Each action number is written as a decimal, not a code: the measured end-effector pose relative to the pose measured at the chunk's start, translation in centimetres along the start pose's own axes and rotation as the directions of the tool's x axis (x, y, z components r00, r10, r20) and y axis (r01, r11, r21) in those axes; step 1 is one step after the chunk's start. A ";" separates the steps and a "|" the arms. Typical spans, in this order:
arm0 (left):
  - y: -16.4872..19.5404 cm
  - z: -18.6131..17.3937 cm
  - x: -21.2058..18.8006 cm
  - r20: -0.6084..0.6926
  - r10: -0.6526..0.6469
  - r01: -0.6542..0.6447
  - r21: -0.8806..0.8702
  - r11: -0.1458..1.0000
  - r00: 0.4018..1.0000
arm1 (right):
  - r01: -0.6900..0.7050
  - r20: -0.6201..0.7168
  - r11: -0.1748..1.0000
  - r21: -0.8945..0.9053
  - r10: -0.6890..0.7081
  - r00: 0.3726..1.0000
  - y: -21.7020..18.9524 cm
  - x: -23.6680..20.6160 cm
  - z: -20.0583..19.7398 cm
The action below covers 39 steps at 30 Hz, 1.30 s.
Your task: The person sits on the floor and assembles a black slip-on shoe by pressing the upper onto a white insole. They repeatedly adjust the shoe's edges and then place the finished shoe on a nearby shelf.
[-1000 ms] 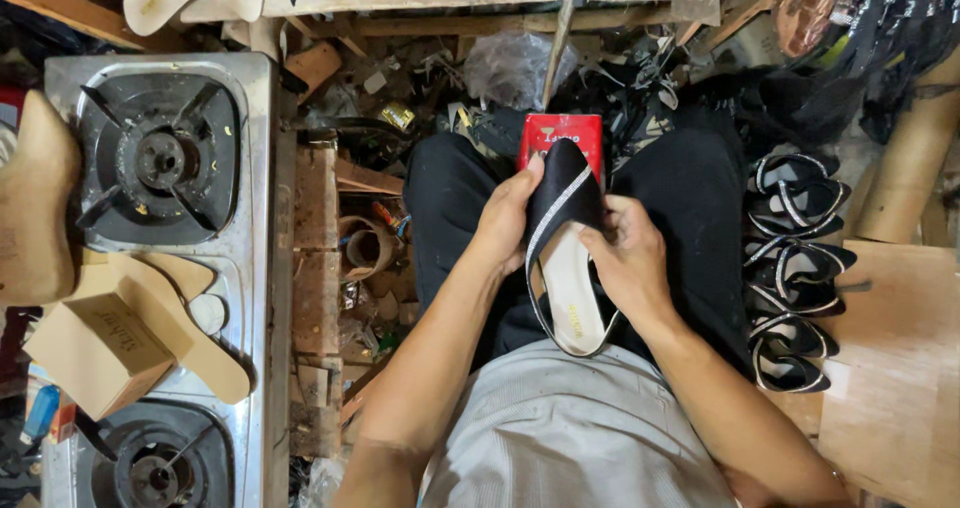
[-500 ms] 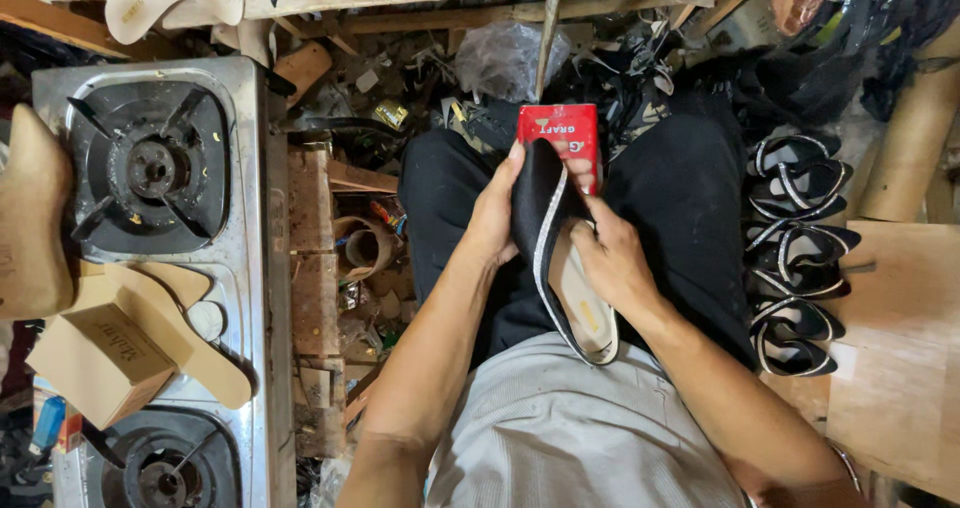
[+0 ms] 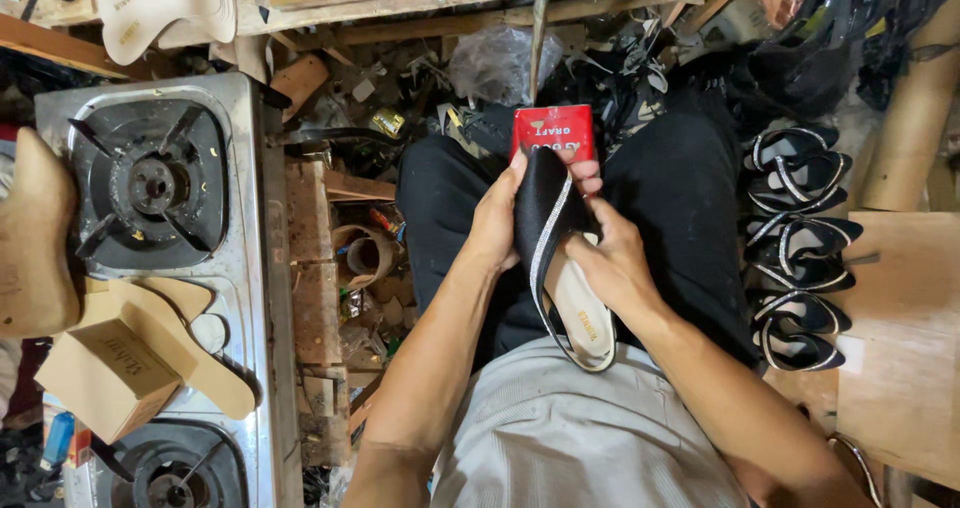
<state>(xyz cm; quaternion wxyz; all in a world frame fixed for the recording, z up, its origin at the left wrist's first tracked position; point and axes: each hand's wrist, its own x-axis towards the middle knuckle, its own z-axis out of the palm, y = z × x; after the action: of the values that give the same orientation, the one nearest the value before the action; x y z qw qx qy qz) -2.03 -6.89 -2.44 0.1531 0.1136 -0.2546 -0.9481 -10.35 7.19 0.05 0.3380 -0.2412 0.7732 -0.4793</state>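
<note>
A black slip-on shoe (image 3: pixel 560 258) with a silver trim and a pale insole rests over my lap, toe pointing away. My left hand (image 3: pixel 500 218) grips its left side near the toe, fingers curled over the black upper. My right hand (image 3: pixel 605 258) presses on the right edge of the upper, thumb along the trim. Under the toe, a red box (image 3: pixel 552 131) sits between my black-trousered knees.
A steel two-burner gas stove (image 3: pixel 250 298) stands at left, with a cardboard box (image 3: pixel 100 373) and tan insole boards on it. Several matching black shoe uppers (image 3: pixel 800 243) are stacked at right beside a wooden board (image 3: pixel 905 358). Scraps and wood blocks fill the gap between.
The shoe has stayed in my lap while both hands shifted slightly along its upper; my right hand now sits a little higher, near the trim. The view drifted slightly.
</note>
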 end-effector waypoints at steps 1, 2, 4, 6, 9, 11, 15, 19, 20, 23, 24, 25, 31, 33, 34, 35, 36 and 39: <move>0.0 -0.1 -0.1 0.002 0.020 -0.020 -0.007 1.000 1.000 | -0.072 0.014 0.997 0.005 0.072 0.997 0.2 -0.2 -0.1; 0.0 -0.2 -0.3 -0.002 0.040 -0.040 -0.016 0.999 0.999 | -0.147 0.033 0.989 0.009 0.147 0.989 0.4 -0.5 -0.2; -0.2 -0.3 -0.5 -0.013 0.030 -0.030 -0.007 1.000 0.999 | -0.011 0.030 0.997 -0.076 0.014 0.999 0.8 -0.9 -0.4; -0.5 -0.2 -0.5 -0.023 0.024 -0.024 -0.010 1.000 0.999 | 0.028 0.019 0.987 -0.159 -0.026 0.999 1.2 -1.1 -0.5; -0.6 -0.2 -0.2 -0.027 0.028 -0.028 -0.011 1.000 0.999 | -0.015 -0.011 0.973 -0.230 0.013 1.000 1.2 -0.8 -0.4; -0.6 -0.2 -0.2 -0.050 0.022 -0.023 -0.029 0.999 0.999 | -0.031 0.010 0.971 -0.237 0.034 0.999 1.1 -0.8 -0.4; -0.6 -0.3 -0.5 -0.064 0.025 -0.026 -0.010 1.000 0.998 | 0.114 0.071 0.958 -0.265 -0.099 0.993 0.6 -2.0 -0.8; -0.9 -0.6 -0.5 -0.075 0.028 -0.031 -0.045 0.998 0.997 | 0.144 0.159 0.972 -0.187 -0.114 0.981 0.5 -3.6 -1.7; -1.0 -0.7 -0.4 -0.076 0.030 -0.035 -0.061 0.998 0.997 | 0.127 0.187 0.979 -0.156 -0.097 0.978 0.7 -3.8 -1.9; -1.2 -0.6 -0.2 -0.100 0.007 -0.013 -0.058 0.998 0.995 | -0.026 0.172 0.963 -0.269 0.074 0.982 1.9 -4.2 -1.9; -1.3 -0.6 -0.4 -0.113 -0.005 -0.003 -0.067 0.998 0.994 | -0.044 0.185 0.977 -0.209 0.084 0.979 2.5 -4.5 -1.8; -1.1 -0.8 -0.4 -0.116 -0.012 0.004 -0.069 0.998 0.993 | -0.053 0.192 0.988 -0.147 0.081 0.978 3.1 -4.2 -1.7; 0.9 -2.0 -1.3 -0.141 0.083 -0.097 -0.101 0.990 0.987 | -0.386 0.518 0.759 0.525 0.076 0.852 6.0 -5.0 -5.2; 1.1 -2.2 -1.8 -0.143 0.098 -0.114 -0.104 0.988 0.985 | -0.352 0.608 0.775 0.524 -0.052 0.792 6.0 -5.5 -6.0; 1.1 -2.1 -1.9 -0.132 0.095 -0.111 -0.116 0.987 0.987 | -0.317 0.647 0.812 0.491 -0.096 0.756 5.8 -5.6 -6.4; 1.1 -2.1 -2.0 -0.120 0.092 -0.107 -0.126 0.986 0.988 | -0.277 0.684 0.844 0.460 -0.137 0.716 5.5 -5.8 -6.8; 1.0 -2.0 -2.2 -0.134 0.085 -0.102 -0.129 0.986 0.987 | -0.227 0.695 0.871 0.436 -0.165 0.700 5.3 -5.8 -7.0; 1.3 -1.5 -2.6 -0.138 0.069 -0.088 -0.143 0.986 0.988 | -0.031 0.704 0.951 0.309 -0.206 0.679 4.7 -5.4 -6.8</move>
<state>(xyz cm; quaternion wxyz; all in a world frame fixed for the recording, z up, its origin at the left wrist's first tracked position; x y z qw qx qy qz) 1.14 -7.71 -2.72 0.2149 0.1543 -0.1769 -0.9480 -12.17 16.94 -0.52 0.6258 -0.3955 0.4813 -0.4694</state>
